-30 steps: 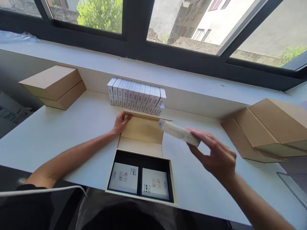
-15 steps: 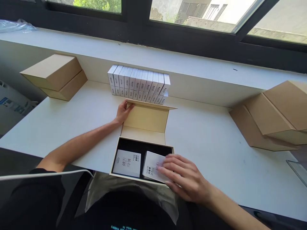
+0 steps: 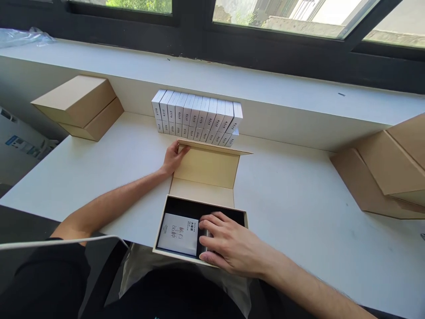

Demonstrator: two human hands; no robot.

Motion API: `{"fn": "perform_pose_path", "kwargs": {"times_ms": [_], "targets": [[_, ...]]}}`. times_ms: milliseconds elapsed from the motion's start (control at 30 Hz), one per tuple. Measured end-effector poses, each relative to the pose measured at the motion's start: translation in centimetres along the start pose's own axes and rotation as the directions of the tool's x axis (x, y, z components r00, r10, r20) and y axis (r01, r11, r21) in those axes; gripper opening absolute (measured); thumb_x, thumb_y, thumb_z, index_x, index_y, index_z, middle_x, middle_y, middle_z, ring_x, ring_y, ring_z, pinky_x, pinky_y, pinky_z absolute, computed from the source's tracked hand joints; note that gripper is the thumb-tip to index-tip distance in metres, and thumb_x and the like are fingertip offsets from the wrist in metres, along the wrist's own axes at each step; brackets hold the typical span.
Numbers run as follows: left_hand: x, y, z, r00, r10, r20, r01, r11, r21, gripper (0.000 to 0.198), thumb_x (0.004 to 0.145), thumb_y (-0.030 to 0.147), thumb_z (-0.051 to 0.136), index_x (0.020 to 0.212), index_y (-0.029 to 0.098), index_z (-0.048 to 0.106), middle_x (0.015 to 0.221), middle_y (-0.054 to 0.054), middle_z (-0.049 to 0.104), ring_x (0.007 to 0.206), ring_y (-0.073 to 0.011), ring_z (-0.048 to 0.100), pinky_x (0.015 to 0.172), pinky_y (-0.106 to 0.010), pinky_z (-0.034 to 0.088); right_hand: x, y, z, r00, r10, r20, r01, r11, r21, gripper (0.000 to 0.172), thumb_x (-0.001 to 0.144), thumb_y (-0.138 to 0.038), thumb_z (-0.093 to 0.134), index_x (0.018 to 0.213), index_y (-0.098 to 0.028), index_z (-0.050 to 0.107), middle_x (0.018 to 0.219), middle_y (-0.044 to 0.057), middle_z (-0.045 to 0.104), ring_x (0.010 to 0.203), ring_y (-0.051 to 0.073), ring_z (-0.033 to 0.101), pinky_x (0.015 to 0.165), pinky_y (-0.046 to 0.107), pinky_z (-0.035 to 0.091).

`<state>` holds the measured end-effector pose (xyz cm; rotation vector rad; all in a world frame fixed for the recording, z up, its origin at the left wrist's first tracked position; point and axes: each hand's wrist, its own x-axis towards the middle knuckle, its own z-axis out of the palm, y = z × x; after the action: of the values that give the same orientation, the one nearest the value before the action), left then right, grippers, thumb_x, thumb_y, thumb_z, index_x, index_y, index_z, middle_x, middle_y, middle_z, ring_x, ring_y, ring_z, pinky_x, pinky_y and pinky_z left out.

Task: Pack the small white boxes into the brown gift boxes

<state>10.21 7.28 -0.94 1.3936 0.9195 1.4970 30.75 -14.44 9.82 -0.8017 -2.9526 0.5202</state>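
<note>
1. White bench (image 3: 299, 199) under the window carries everything.
2. Right cartons (image 3: 392, 168), brown, stacked at the right edge; 2 left cartons (image 3: 78, 104), brown, stacked far left.
3. Open gift box (image 3: 160, 228) at the near edge, black inside, lid (image 3: 207, 168) tipped back.
4. Row of slim white boxes (image 3: 197, 117) behind the lid, against the sill.
5. Right hand (image 3: 229, 243) flat over the right compartment, grip spread, hiding what's under it.
6. Left hand (image 3: 172, 157) at the lid's left corner, grip pinching its edge.
7. White packet (image 3: 179, 232) flat in the left compartment, just beside the right fingers.
</note>
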Motion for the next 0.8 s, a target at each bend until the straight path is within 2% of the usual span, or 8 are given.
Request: {"fn": "perform_pose_path", "kwargs": {"times_ms": [100, 167, 267, 300, 333, 533, 700, 800], "targets": [[-0.2, -0.1, 0.2, 1.0, -0.027, -0.007, 0.027, 1.0, 0.01, 0.039, 0.079, 0.054, 0.073, 0.093, 0.019, 0.063, 0.085, -0.003, 0.069, 0.083, -0.0179, 0.064, 0.074, -0.026, 0.048, -0.9, 0.3, -0.9, 0.969, -0.078, -0.236, 0.098, 0.993, 0.07, 0.03, 0.102, -0.039, 0.046, 0.099, -0.018, 0.068, 0.108, 0.012, 0.069, 0.112, 0.024, 0.06, 0.099, 0.044, 0.048], [-0.2, -0.1, 0.3, 1.0, -0.023, -0.017, 0.023, 1.0, 0.016, 0.039, 0.079, 0.053, 0.073, 0.093, 0.019, 0.064, 0.086, -0.003, 0.07, 0.084, -0.0176, 0.063, 0.075, -0.026, 0.048, -1.6, 1.8, -2.2, 0.877, -0.007, -0.48, 0.096, 0.982, 0.162, 0.027, 0.101, -0.031, 0.044, 0.099, -0.02, 0.068, 0.092, 0.008, 0.071, 0.096, 0.022, 0.066, 0.088, 0.04, 0.053], [-0.3, 0.1, 0.5, 1.0, -0.021, -0.016, 0.022, 1.0, 0.023, 0.041, 0.077, 0.055, 0.074, 0.094, 0.019, 0.064, 0.089, -0.003, 0.07, 0.086, -0.0177, 0.063, 0.078, -0.026, 0.048, -1.5, 7.2, -5.1, 0.554, 0.421, -0.719, -0.24, 0.907, 0.346, 0.035, 0.102, -0.036, 0.04, 0.083, -0.024, 0.067, 0.077, 0.004, 0.068, 0.08, 0.021, 0.067, 0.077, 0.037, 0.054], [-0.3, 0.2, 0.5, 0.999, -0.031, -0.013, 0.032, 0.999, 0.028, 0.042, 0.077, 0.056, 0.073, 0.094, 0.019, 0.064, 0.088, -0.003, 0.069, 0.086, -0.0175, 0.062, 0.077, -0.026, 0.048, -1.0, 9.8, -6.0, 0.42, 0.555, -0.718, -0.398, 0.824, 0.404, 0.038, 0.101, -0.042, 0.039, 0.082, -0.024, 0.067, 0.079, 0.004, 0.069, 0.082, 0.022, 0.068, 0.079, 0.038, 0.054], [-0.4, 0.3, 0.6, 0.999, -0.043, -0.01, 0.043, 0.998, 0.035, 0.043, 0.077, 0.057, 0.072, 0.095, 0.019, 0.064, 0.088, -0.003, 0.069, 0.085, -0.0172, 0.062, 0.077, -0.026, 0.047, -0.3, 12.5, -6.9, 0.368, 0.652, -0.663, -0.514, 0.737, 0.438, 0.038, 0.1, -0.047, 0.039, 0.089, -0.024, 0.068, 0.087, 0.005, 0.071, 0.087, 0.022, 0.068, 0.081, 0.037, 0.054], [-0.5, 0.6, 0.7, 0.998, -0.067, -0.009, 0.068, 0.995, 0.071, 0.039, 0.08, 0.055, 0.07, 0.095, 0.02, 0.063, 0.088, -0.001, 0.067, 0.082, -0.0151, 0.059, 0.075, -0.025, 0.045, 4.2, 24.9, -7.9, 0.39, 0.748, -0.537, -0.659, 0.634, 0.405, 0.046, 0.081, -0.041, 0.066, 0.12, -0.017, 0.064, 0.1, 0.011, 0.075, 0.083, 0.023, 0.07, 0.073, 0.035, 0.054], [-0.3, 0.4, 0.8, 0.997, -0.081, 0.006, 0.081, 0.996, 0.046, 0.038, 0.08, 0.054, 0.07, 0.095, 0.02, 0.063, 0.086, -0.001, 0.066, 0.081, -0.0149, 0.059, 0.074, -0.025, 0.045, 4.2, 26.7, -6.4, 0.42, 0.727, -0.543, -0.712, 0.635, 0.301, 0.05, 0.083, -0.037, 0.061, 0.131, -0.023, 0.06, 0.103, 0.009, 0.075, 0.095, 0.028, 0.069, 0.075, 0.035, 0.05], [-0.3, 0.2, 0.8, 0.996, -0.089, 0.013, 0.089, 0.995, 0.036, 0.036, 0.082, 0.052, 0.07, 0.096, 0.02, 0.063, 0.088, -0.001, 0.067, 0.083, -0.0153, 0.059, 0.075, -0.025, 0.046, 3.1, 27.0, -5.9, 0.39, 0.719, -0.576, -0.729, 0.623, 0.284, 0.044, 0.085, -0.032, 0.057, 0.127, -0.024, 0.063, 0.114, 0.011, 0.072, 0.102, 0.03, 0.066, 0.08, 0.037, 0.048]]}}
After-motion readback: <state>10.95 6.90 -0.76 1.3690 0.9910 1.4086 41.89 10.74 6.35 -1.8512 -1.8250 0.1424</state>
